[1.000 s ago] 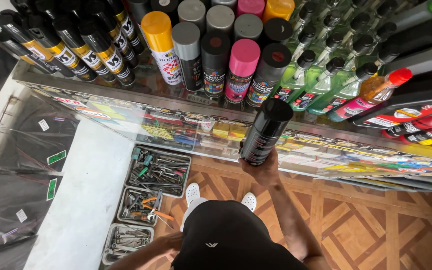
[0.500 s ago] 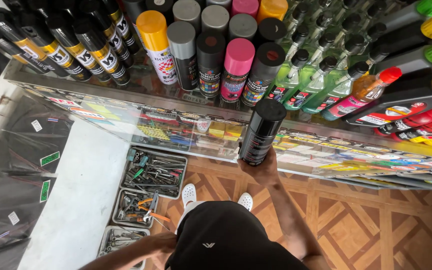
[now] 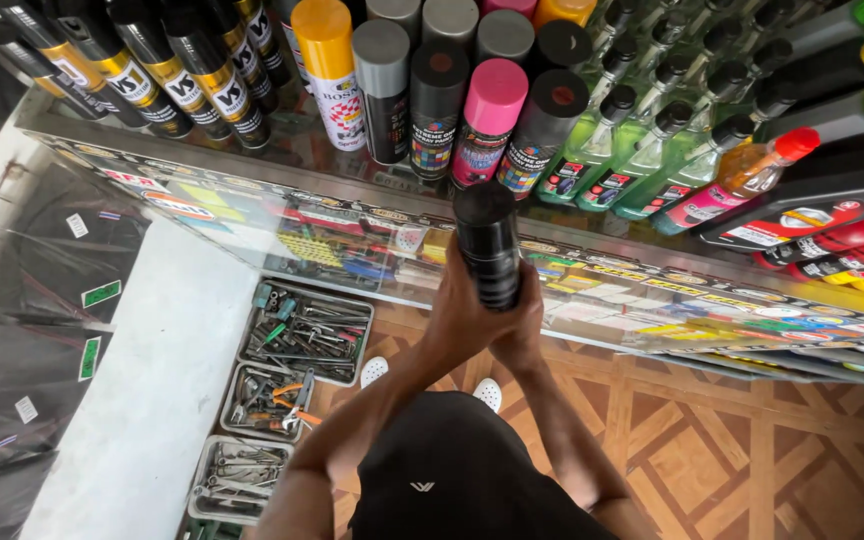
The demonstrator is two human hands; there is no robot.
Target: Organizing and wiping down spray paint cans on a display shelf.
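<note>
Both hands clamped on one black spray can [image 3: 487, 245] — left hand [image 3: 457, 320] wraps the lower body from the left, right hand [image 3: 520, 335] from the right, fingers touching around it. Can upright, black cap on, held just above the front edge of the glass table [image 3: 282, 175]. Beyond it on the glass: a row of spray cans, pink-capped can [image 3: 487, 125] nearest, green bottles [image 3: 602, 150] to the right. Below left — trays of hand tools [image 3: 307, 330] on the floor.

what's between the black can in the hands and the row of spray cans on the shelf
In the head view, only a bare strip of glass shelf lies between the black can and the spray cans.
</note>
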